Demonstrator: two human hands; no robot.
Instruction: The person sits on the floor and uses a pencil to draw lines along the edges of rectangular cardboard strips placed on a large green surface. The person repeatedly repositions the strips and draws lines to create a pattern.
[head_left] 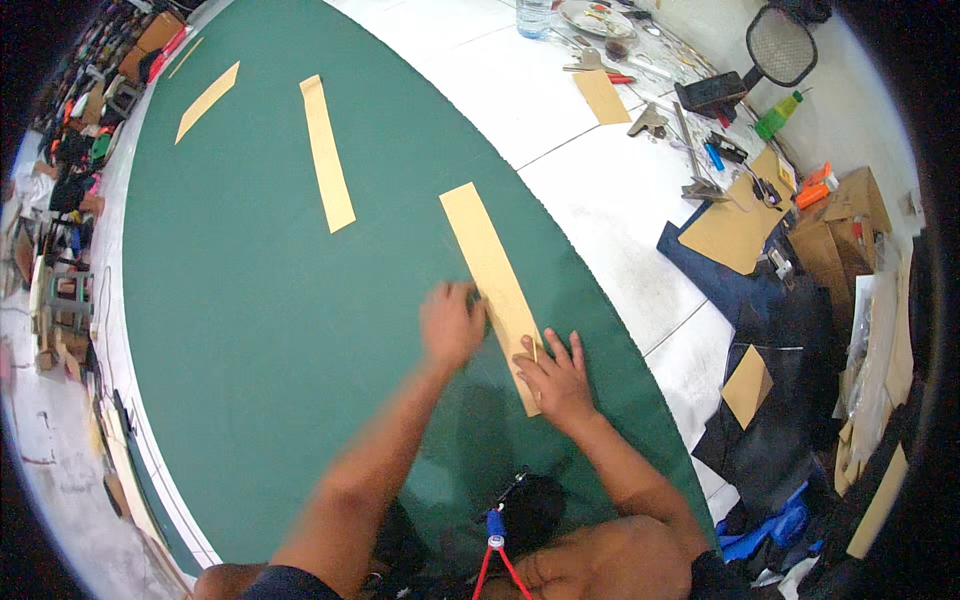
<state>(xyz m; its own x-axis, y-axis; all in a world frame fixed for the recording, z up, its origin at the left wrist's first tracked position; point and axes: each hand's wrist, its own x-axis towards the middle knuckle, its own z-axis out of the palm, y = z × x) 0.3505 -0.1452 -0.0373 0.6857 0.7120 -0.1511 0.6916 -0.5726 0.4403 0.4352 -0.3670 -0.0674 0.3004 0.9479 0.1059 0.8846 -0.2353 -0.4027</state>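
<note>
A long tan card strip [492,255] lies at a slant on the green fabric [270,330] in front of me. My right hand [562,388] rests on the strip's near end, fingers spread and pressed down. A thin, pale yellow stick-like piece [535,350] shows by its fingers; its kind is unclear. At the strip's left edge is my left hand [455,326], fingers curled and slightly blurred. What those fingers hold, if anything, is hidden. Farther off on the fabric lie a second tan strip [328,160] and a shorter slanted one [208,102].
White floor tiles [610,215] border the fabric on the right. Beyond are metal clamps [650,122], a green bottle [778,116], a cardboard box [845,235] and dark cloth [770,400] with a tan card piece [746,387]. Mixed clutter [75,170] lines the far left.
</note>
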